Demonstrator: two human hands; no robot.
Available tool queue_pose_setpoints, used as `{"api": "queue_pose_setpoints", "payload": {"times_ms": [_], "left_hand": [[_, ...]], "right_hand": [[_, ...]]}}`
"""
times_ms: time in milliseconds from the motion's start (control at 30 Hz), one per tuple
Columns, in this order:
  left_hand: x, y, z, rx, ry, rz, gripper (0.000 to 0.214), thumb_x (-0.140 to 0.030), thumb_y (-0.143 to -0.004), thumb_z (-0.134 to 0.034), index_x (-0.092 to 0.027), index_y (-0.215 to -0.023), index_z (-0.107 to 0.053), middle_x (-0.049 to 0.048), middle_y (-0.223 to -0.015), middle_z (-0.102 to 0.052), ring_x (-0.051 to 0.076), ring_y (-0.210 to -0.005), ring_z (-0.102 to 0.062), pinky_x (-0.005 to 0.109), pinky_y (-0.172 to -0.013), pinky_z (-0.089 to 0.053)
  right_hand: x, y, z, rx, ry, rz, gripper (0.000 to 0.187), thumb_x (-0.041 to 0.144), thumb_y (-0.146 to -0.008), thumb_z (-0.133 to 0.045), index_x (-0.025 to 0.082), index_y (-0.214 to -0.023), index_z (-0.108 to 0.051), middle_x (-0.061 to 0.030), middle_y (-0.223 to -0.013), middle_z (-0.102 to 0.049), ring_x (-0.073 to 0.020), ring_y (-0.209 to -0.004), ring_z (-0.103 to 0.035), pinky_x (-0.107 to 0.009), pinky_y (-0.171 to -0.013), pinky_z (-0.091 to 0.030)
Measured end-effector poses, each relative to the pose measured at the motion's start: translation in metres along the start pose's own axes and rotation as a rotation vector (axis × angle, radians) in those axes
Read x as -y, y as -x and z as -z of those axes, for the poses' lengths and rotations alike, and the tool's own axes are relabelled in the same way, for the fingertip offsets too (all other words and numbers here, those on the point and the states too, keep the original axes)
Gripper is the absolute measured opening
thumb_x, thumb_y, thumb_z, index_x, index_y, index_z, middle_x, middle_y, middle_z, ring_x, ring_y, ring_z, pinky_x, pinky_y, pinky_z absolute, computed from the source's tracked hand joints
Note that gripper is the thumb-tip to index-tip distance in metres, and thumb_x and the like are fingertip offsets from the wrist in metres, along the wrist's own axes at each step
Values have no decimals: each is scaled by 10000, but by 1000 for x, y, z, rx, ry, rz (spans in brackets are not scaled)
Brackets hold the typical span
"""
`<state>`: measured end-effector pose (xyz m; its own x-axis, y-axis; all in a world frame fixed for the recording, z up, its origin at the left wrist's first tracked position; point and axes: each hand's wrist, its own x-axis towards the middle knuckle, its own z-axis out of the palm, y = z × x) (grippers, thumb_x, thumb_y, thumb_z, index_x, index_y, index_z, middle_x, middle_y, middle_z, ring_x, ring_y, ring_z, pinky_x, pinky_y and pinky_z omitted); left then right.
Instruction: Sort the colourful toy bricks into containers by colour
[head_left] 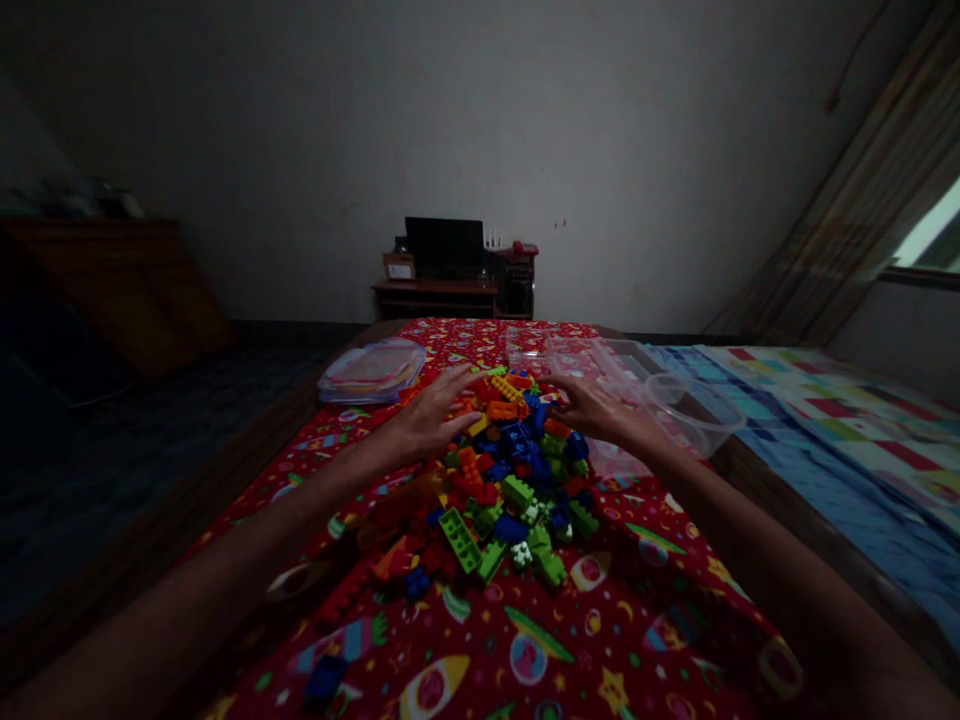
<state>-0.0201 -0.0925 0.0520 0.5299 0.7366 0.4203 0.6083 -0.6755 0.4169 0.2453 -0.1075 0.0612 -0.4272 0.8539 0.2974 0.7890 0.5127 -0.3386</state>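
A heap of small plastic building bricks (510, 480) in red, blue, green, orange and yellow lies on a red patterned cloth (600, 640). My left hand (431, 412) rests flat on the far left side of the heap, fingers spread and pointing right. My right hand (592, 405) lies on the far right side, fingers stretched toward the left. Both hands touch bricks at the heap's far edge, and nothing is gripped in either.
Clear plastic containers (675, 395) stand just beyond my right hand. A stack of clear lids (373, 370) sits at the far left of the cloth. A patterned blue mat (840, 440) lies to the right. A low desk with a monitor (444, 250) stands by the far wall.
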Motion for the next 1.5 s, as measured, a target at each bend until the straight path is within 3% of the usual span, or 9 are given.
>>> {"api": "queue_pose_setpoints", "payload": {"times_ms": [133,233,367,600,833,1033,1167,1367,1500], "left_hand": [[-3,89,14,174,-158,-134,505,-377,-923,-428,-327,-1422,-368,22,-1543,-280,250,-1399,-286,449,-1108,-320],[-6,158,17,246,-326,-237,652,-506,-811,-580,-415,-1415,-352,-24,-1520,-320,291,-1418,-228,453,-1084,-356],[-12,203,5,258,-440,-287,695,-475,-778,-620,-445,-1410,-336,-30,-1521,-312,304,-1416,-229,485,-1056,-382],[16,164,-26,109,-407,-196,640,-232,-840,-574,-382,-1419,-346,48,-1586,-110,332,-1422,-188,570,-1079,-315],[46,88,-34,-62,-275,-131,566,-396,-848,-585,-268,-1374,-420,127,-1553,-201,330,-1404,-236,529,-1094,-312],[49,38,-18,-188,-148,55,512,-491,-899,-446,-228,-1337,-478,95,-1526,-286,302,-1400,-260,491,-1118,-285],[36,65,-1,-150,-203,-33,499,-457,-935,-371,-230,-1373,-445,97,-1539,-272,296,-1410,-240,516,-1142,-205],[-23,129,-16,337,-329,-414,542,-427,-865,-547,-375,-1386,-406,-18,-1517,-338,277,-1423,-210,538,-1169,-89],[-19,121,-33,241,-436,-436,425,-216,-898,-501,-347,-1302,-510,-13,-1488,-391,244,-1402,-272,528,-1176,-73]], "right_hand": [[28,60,-13,-37,78,295,523,353,-900,-528,232,-1397,-421,-140,-1429,-435,-257,-1323,-399,-427,-1038,-399],[55,94,-32,107,171,576,554,466,-861,-568,276,-1369,-457,-132,-1517,-293,-295,-1411,-224,-506,-1106,-292],[67,97,-54,230,226,783,448,461,-897,-510,287,-1310,-505,-122,-1530,-268,-263,-1428,-178,-534,-1136,-201],[63,42,-76,85,397,844,299,258,-952,-433,254,-1239,-517,-150,-1499,-316,-280,-1419,-197,-584,-1120,-167],[52,-18,-74,-51,395,534,298,255,-890,-537,212,-1183,-570,-181,-1441,-374,-322,-1362,-289,-581,-1062,-269],[16,-54,-45,-106,144,314,280,275,-896,-536,180,-1146,-619,-138,-1177,-584,-244,-1116,-524,-423,-956,-425],[2,-34,-31,-141,65,272,339,316,-942,-458,170,-1225,-572,-131,-1158,-607,-228,-1065,-565,-392,-927,-454],[15,18,-56,-48,216,214,549,434,-926,-455,226,-1427,-373,-164,-1460,-355,-323,-1356,-318,-539,-1060,-334],[33,26,-64,-7,244,338,532,422,-923,-464,222,-1412,-403,-177,-1419,-408,-313,-1316,-375,-507,-1028,-378]]}}
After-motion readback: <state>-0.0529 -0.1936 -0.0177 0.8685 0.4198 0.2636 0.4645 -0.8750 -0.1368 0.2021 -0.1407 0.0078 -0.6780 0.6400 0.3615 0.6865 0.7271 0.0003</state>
